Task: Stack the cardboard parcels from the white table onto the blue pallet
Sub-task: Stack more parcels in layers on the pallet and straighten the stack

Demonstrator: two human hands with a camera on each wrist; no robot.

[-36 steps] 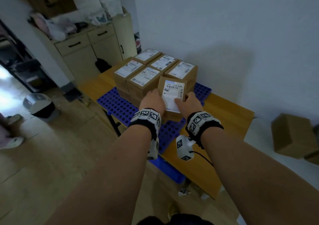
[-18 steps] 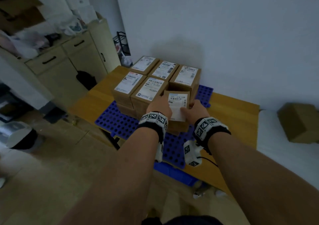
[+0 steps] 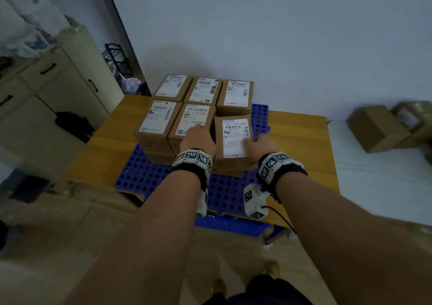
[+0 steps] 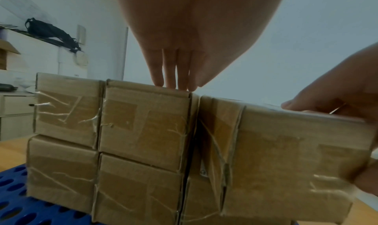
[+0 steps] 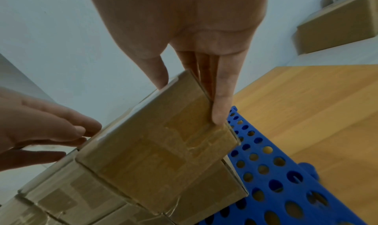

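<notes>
Cream drawer cabinet (image 3: 58, 87) at far left. Wooden worktop (image 3: 297, 136) carries blue perforated plastic pallet (image 3: 149, 176); brown cardboard parcels with white labels (image 3: 161, 120) stacked on pallet in rows, two layers. Left hand (image 3: 198, 138), fingers straight and together, tips resting on top edge of middle front parcel (image 4: 143, 123). Right hand (image 3: 264, 145) grips near-right labelled cardboard parcel (image 3: 233, 141), thumb on top, fingers down right side; parcel tilted, atop lower box. Loose brown cardboard boxes (image 3: 376, 129) on white table (image 3: 383, 183), far right.
</notes>
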